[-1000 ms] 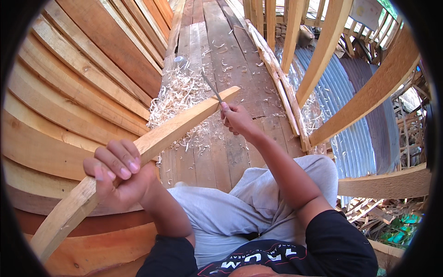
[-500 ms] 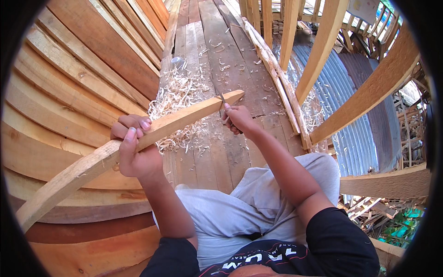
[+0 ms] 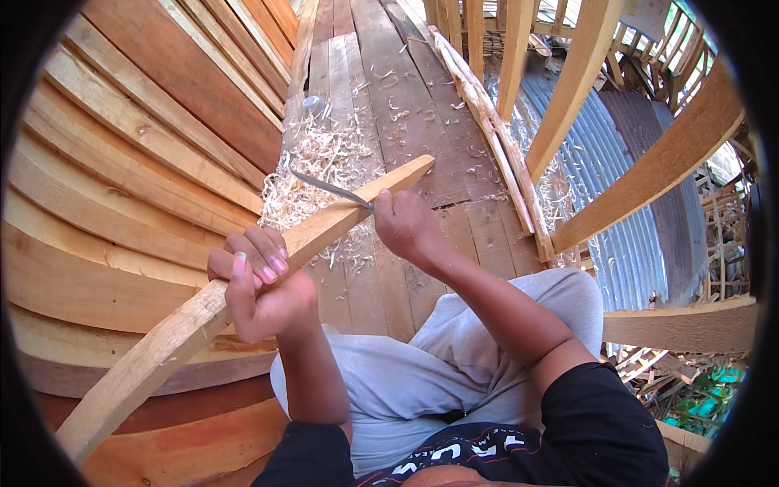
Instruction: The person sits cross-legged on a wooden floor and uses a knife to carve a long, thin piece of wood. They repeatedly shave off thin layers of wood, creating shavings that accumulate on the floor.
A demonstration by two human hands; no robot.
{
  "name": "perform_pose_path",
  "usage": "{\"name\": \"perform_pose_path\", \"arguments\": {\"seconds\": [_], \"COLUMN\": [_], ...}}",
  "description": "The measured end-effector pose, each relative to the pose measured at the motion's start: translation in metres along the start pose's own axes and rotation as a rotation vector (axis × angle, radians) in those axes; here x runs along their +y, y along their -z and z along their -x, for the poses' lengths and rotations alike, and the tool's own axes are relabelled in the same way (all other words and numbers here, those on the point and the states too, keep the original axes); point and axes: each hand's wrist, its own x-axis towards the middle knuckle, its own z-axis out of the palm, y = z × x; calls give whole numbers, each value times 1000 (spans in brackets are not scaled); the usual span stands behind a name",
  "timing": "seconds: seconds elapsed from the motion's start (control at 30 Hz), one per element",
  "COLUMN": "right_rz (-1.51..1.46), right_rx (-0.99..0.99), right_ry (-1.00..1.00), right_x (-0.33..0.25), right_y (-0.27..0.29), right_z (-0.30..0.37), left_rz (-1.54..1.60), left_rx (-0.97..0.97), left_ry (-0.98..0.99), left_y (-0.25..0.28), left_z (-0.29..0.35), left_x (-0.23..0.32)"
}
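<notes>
My left hand (image 3: 258, 286) grips a long curved wooden strip (image 3: 162, 349) near its middle; the strip runs from the lower left up to its far end at the centre. My right hand (image 3: 403, 223) is closed on the handle of a knife (image 3: 329, 187). The thin metal blade points left, lying across the strip close to its far end. I sit on a plank floor with grey trousers (image 3: 422, 365) below my arms.
A heap of pale wood shavings (image 3: 312, 174) lies on the plank floor (image 3: 398, 97) beyond the strip. Curved hull planks (image 3: 122, 162) rise on the left. Wooden ribs (image 3: 641, 187) and corrugated metal sheet (image 3: 625, 243) stand on the right.
My right hand drew back toward me along the strip, and the blade swung from pointing away to pointing left. My left hand shifted its grip slightly down the strip.
</notes>
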Motion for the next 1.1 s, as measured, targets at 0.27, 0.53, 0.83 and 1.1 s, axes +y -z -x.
{"name": "perform_pose_path", "arguments": {"seconds": [0.27, 0.53, 0.83, 1.1], "right_rz": [126, 52, 159, 369], "right_rx": [118, -115, -5, -183], "right_ry": [-49, -163, 30, -102], "right_x": [22, 37, 9, 134], "right_y": [-9, 3, -16, 15], "right_z": [-15, -14, 0, -53], "left_rz": [20, -64, -58, -30], "left_rx": [160, 109, 403, 240], "left_ry": [31, -15, 57, -4], "left_y": [9, 0, 25, 2], "left_z": [0, 5, -8, -3], "left_x": [3, 2, 5, 8]}}
